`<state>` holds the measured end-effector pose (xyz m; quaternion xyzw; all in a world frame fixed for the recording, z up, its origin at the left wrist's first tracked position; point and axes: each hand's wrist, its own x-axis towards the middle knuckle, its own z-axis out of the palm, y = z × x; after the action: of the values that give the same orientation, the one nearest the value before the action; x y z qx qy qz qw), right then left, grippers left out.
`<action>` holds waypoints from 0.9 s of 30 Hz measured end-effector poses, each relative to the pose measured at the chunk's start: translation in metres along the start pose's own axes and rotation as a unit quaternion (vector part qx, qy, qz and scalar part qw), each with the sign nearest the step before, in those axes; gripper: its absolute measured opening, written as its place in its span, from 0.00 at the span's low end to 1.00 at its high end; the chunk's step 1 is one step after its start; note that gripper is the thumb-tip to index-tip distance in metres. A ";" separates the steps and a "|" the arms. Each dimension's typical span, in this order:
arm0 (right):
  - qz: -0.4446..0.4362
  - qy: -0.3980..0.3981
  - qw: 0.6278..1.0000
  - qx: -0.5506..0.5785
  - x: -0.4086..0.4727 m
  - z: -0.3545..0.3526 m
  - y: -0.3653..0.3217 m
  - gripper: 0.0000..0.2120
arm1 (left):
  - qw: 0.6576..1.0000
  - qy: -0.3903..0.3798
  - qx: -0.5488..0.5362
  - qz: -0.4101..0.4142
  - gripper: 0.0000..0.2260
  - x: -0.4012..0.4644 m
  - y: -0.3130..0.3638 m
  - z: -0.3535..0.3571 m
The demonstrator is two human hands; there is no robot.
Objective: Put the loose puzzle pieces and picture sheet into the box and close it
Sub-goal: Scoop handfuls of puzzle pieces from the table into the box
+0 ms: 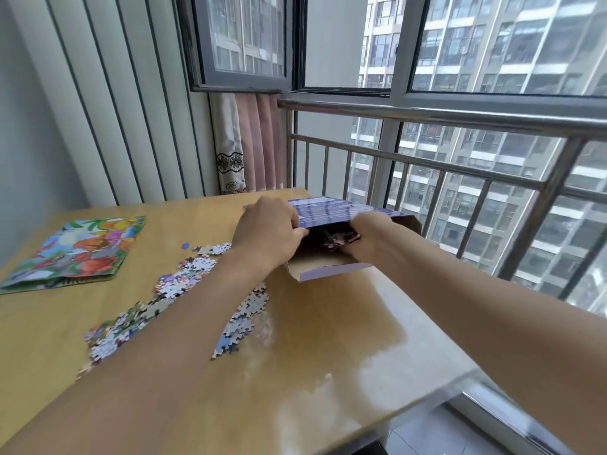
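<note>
A purple puzzle box [331, 210] lies on its side at the far right of the wooden table [328, 339], its open end facing me. My left hand [267, 231] grips the box's upper edge at the opening. My right hand [368, 236] reaches into the mouth, fingers closed around a clump of puzzle pieces [340, 239] just inside. A scatter of loose puzzle pieces [170, 290] runs across the table under my left forearm. The colourful picture sheet [78, 251] lies flat at the table's left side.
A metal railing [460, 172] and a window run along the table's far and right sides. A pink curtain [249, 142] hangs behind the far edge. A ribbed wall panel [108, 110] stands at the left. The table's right edge drops to the floor [443, 435].
</note>
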<state>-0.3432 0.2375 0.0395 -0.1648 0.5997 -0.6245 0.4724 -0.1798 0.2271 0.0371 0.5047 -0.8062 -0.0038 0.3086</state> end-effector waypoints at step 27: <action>-0.391 -0.202 0.328 -0.836 -0.046 -0.052 0.030 0.16 | 0.987 -0.069 -0.138 -0.042 0.09 -0.024 -0.038 0.009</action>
<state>-0.3486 0.3101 0.0173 -0.8094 0.5591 0.1451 -0.1059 -0.1460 0.2252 0.0055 0.4895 -0.7953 -0.1627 0.3183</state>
